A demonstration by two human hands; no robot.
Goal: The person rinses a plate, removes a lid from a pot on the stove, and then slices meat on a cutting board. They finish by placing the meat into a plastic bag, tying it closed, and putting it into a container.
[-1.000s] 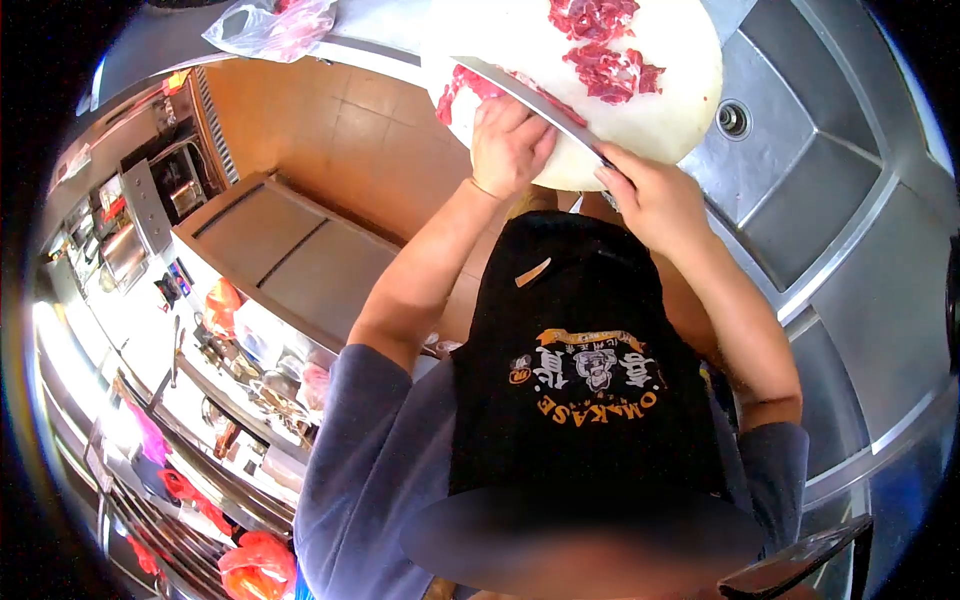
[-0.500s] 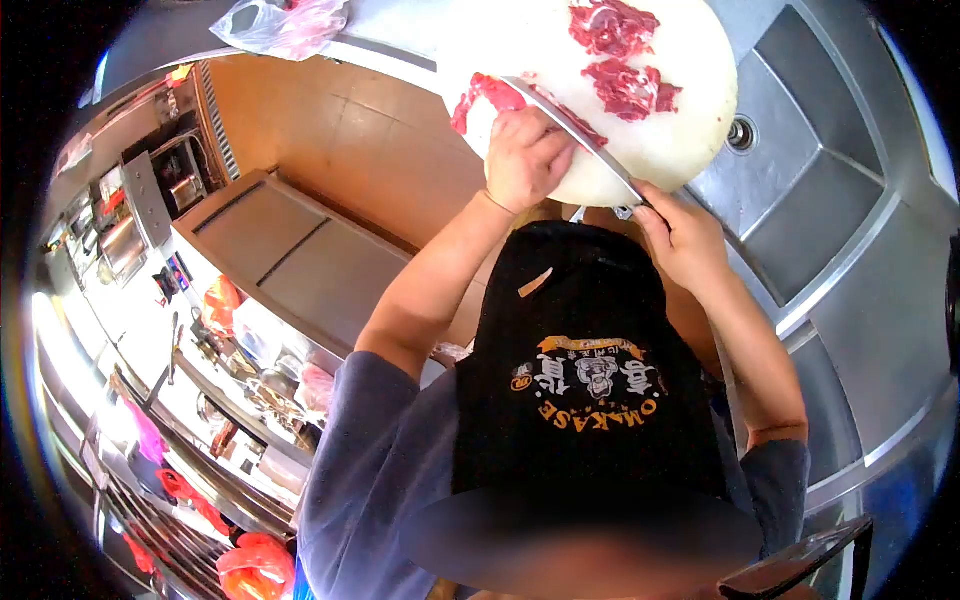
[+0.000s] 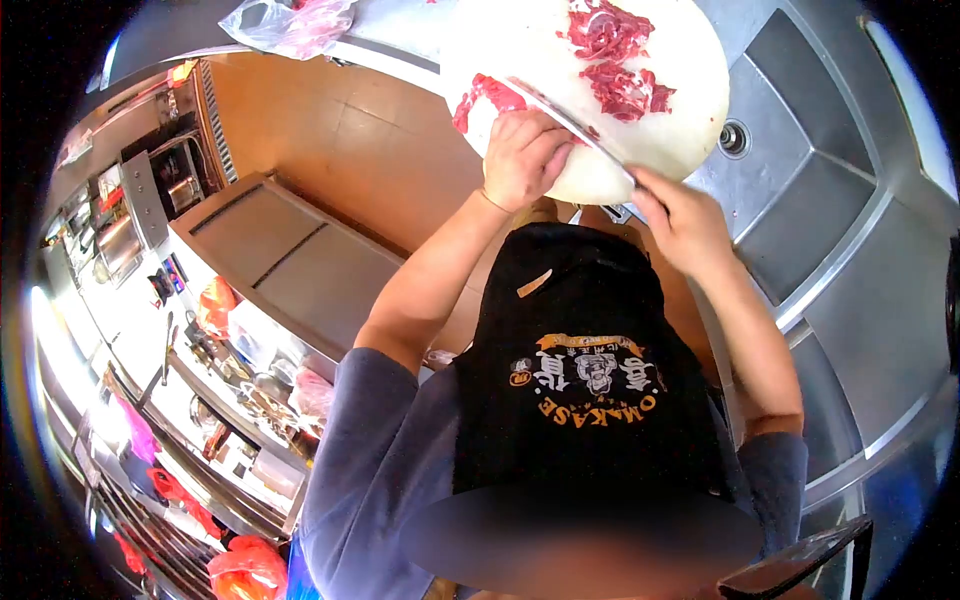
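Observation:
A long-bladed knife (image 3: 572,122) is in my right hand (image 3: 685,222), its handle wrapped by my fingers and its blade slanting up to the left across the round white cutting board (image 3: 690,140). My left hand (image 3: 522,160) presses down on a piece of raw red meat (image 3: 490,95), fingers curled close beside the blade. Part of that meat is hidden beneath my hand. Two heaps of sliced meat, an upper one (image 3: 607,30) and a lower one (image 3: 628,92), lie farther up the board, right of the knife.
To the right is a stainless steel sink (image 3: 800,190) with a drain (image 3: 735,138). A clear plastic bag (image 3: 290,25) lies on the counter at the upper left. A metal-topped cabinet (image 3: 290,250) and a cluttered shelf with red bags (image 3: 248,570) stand on the left.
The knife has shifted slightly, with my right hand moving a little down along its line. My left hand stays on the meat. The whole view has tilted a little.

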